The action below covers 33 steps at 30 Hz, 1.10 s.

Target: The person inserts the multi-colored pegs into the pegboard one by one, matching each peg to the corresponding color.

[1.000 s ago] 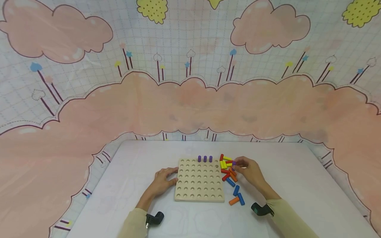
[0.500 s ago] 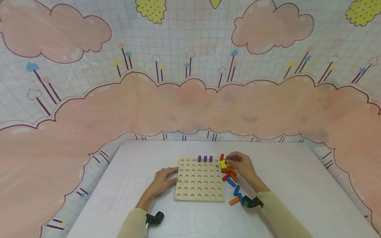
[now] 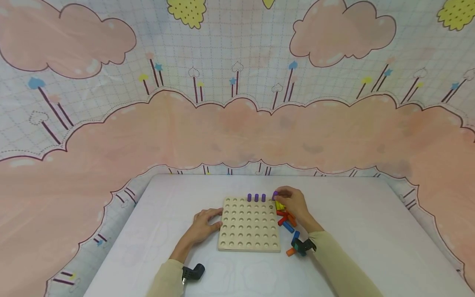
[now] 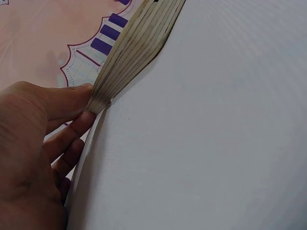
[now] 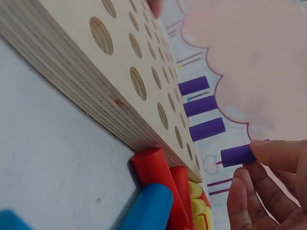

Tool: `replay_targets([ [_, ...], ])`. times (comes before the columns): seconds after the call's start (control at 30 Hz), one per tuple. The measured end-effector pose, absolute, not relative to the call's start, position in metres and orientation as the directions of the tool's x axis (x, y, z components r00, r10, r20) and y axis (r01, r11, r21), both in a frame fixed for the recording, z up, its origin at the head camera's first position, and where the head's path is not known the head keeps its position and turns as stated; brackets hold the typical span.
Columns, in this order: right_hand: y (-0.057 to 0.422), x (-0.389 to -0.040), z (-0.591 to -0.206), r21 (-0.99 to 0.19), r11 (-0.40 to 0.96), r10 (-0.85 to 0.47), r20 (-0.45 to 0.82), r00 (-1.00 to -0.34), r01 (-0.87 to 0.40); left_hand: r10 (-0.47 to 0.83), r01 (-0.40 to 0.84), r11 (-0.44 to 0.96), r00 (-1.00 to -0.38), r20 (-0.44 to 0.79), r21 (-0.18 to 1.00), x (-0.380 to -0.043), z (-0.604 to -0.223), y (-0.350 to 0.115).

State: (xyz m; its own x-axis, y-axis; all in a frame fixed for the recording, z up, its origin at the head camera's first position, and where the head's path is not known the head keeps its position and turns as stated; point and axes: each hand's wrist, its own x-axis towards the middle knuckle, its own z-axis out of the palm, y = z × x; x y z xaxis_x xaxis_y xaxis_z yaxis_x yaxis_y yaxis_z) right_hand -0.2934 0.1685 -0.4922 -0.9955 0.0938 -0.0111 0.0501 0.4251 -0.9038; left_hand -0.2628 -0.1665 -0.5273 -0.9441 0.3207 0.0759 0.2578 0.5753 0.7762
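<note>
A wooden board [image 3: 248, 225] with rows of round holes lies on the white table. Three purple pegs [image 3: 256, 198] stand upright in its far row. My left hand [image 3: 202, 225] rests against the board's left side, thumb and fingertips touching the edge; the left wrist view shows those fingertips [image 4: 88, 116] at the layered side. Between thumb and fingers, my right hand [image 3: 294, 202] pinches another purple peg [image 5: 238, 155], tilted and held at the board's far right corner. In the right wrist view a gap shows between this peg and the board.
Red pegs [image 5: 160, 179], yellow pegs [image 3: 279, 205], blue pegs [image 3: 288, 227] and orange pegs [image 3: 291, 251] lie loose along the board's right side, partly under the right hand and wrist camera. A patterned cloth [image 3: 237, 136] hangs behind the table.
My right hand has carried the purple peg left and away from me, from the loose pegs to the board's far right corner. The left hand has stayed at the board's side.
</note>
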Motion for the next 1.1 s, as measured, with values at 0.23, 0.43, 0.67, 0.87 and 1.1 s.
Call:
replay_targets([
  [0.23, 0.162, -0.3, -0.496, -0.89, 0.454, 0.099, -0.003, -0.995, 0.048, 0.315, 0.235, 0.57, -0.947, 0.055, 0.787, -0.262, -0.525, -0.166],
  [0.43, 0.159, -0.303, -0.498, -0.883, 0.459, 0.121, -0.049, -0.991, 0.099, 0.319, 0.252, 0.578, -0.945, 0.069, 0.776, -0.262, -0.526, -0.166],
  [0.67, 0.155, -0.306, -0.502, -0.885, 0.451, 0.121, -0.065, -0.991, 0.113, 0.316, 0.256, 0.581, -0.946, 0.076, 0.772, -0.262, -0.526, -0.167],
  [0.87, 0.155, -0.307, -0.506, -0.878, 0.469, 0.13, -0.039, -0.991, 0.096, 0.324, 0.264, 0.583, -0.943, 0.079, 0.768, -0.261, -0.527, -0.167],
  [1.1, 0.155, -0.307, -0.508, -0.869, 0.489, 0.127, -0.024, -0.992, 0.084, 0.314, 0.258, 0.577, -0.946, 0.081, 0.774, -0.262, -0.528, -0.167],
])
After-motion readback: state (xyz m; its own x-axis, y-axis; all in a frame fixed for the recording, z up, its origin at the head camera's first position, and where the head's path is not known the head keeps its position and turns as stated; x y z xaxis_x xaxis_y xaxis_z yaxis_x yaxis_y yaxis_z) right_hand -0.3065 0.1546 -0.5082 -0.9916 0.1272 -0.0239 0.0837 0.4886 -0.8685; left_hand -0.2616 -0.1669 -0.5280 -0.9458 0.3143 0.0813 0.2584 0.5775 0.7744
